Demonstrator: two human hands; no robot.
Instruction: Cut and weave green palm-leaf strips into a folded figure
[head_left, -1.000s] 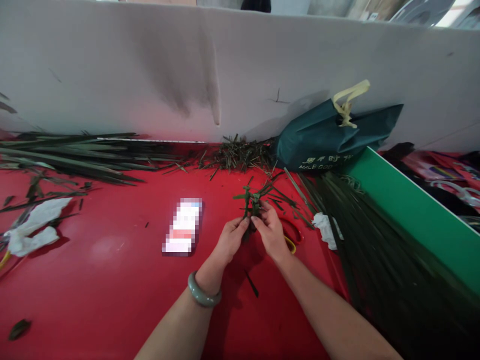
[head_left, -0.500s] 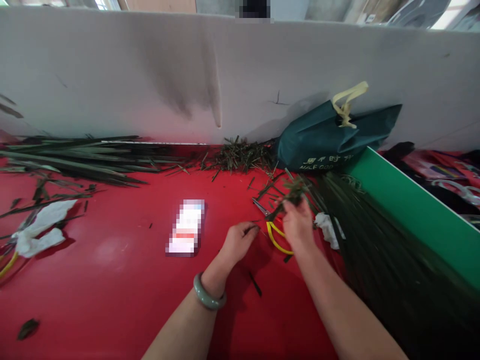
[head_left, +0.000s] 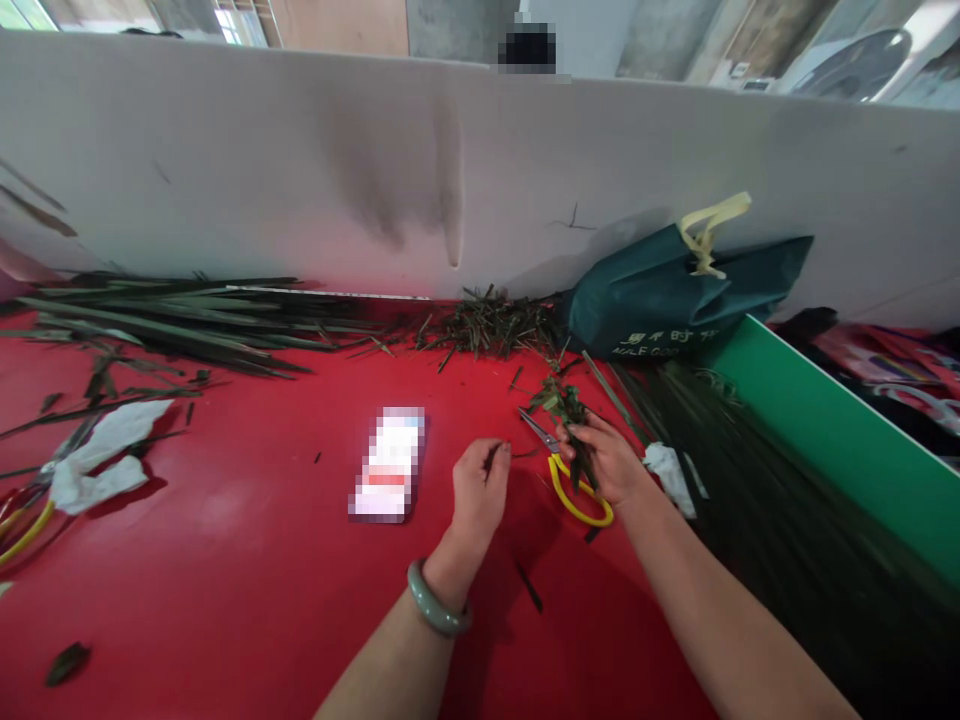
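Note:
My right hand (head_left: 609, 462) is closed around a small woven figure of green leaf strips (head_left: 564, 408), held just above yellow-handled scissors (head_left: 571, 488) that lie on the red table (head_left: 225, 560). My left hand (head_left: 481, 488), with a jade bangle on its wrist, hovers a little to the left. Its fingers are curled and pinch a thin dark leaf sliver (head_left: 493, 456).
A blurred phone (head_left: 388, 464) lies left of my hands. Long leaf strips (head_left: 180, 318) lie at the back left, cuttings (head_left: 491, 325) by the white partition, a dark green bag (head_left: 675, 285) and a big leaf bundle (head_left: 765, 500) on the right. White tissue (head_left: 101, 455) sits far left.
My hands have separated. The right one swung the woven figure out to the right and brought it back over the scissors; the left stayed low near the table.

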